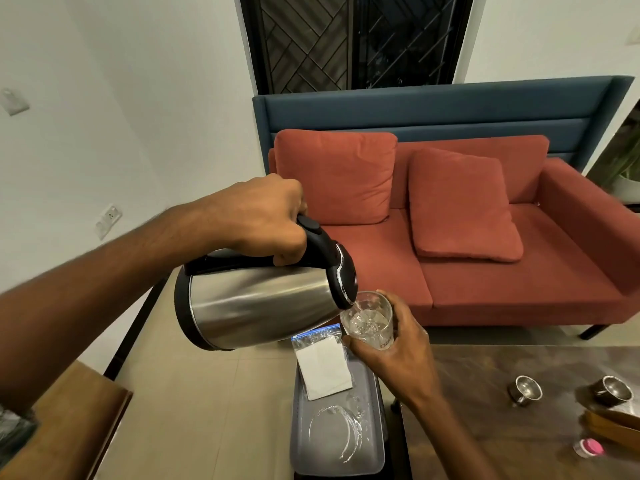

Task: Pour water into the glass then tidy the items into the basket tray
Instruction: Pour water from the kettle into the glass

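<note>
Gripping the tilted kettle (256, 303) by its handle, the left hand (263, 220) pours into the glass (369, 318), which the right hand (398, 351) clasps just below the spout.

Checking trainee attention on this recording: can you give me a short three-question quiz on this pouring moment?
1. True or false: the left hand grips the handle of the tilted steel kettle.
2. What does the right hand hold under the spout? A) a mug B) the clear glass C) a bottle
3. Fill in: the zip bag lies in the grey ___.
Key: 1 true; 2 B; 3 tray.
</note>
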A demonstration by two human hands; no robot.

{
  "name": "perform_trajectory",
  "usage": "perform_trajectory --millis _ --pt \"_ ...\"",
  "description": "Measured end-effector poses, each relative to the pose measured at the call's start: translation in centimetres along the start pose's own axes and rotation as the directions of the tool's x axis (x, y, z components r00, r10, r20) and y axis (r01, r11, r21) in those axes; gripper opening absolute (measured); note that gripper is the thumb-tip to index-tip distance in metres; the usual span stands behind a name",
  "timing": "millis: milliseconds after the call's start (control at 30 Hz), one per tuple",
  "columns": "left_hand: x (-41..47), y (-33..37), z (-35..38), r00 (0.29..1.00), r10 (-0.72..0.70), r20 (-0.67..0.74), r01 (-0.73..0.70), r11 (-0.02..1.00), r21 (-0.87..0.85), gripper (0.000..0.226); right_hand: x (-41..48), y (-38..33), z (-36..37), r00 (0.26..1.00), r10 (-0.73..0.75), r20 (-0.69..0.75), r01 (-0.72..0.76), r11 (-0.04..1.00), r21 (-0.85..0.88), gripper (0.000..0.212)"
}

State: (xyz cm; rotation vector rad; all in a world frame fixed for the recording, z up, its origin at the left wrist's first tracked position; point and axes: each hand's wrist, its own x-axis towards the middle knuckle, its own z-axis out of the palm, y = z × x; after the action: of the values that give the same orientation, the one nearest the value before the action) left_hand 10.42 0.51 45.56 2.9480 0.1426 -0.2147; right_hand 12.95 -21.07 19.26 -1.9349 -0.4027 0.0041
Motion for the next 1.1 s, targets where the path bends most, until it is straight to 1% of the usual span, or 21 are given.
perform_trajectory --millis 667,1100 --pt "0.07 -0.08 -0.23 1.000 -0.005 0.007 0.005 1.000 -0.002 0.012 0.02 0.09 0.20 1.000 0.000 0.011 0.000 1.000 -0.004 0.087" --pt "0.11 -0.22 -0.13 1.000 -0.024 -0.002 0.024 1.000 0.007 0.018 0.15 -0.11 0.16 1.000 -0.010 -0.009 0.010 1.000 -0.008 0.083"
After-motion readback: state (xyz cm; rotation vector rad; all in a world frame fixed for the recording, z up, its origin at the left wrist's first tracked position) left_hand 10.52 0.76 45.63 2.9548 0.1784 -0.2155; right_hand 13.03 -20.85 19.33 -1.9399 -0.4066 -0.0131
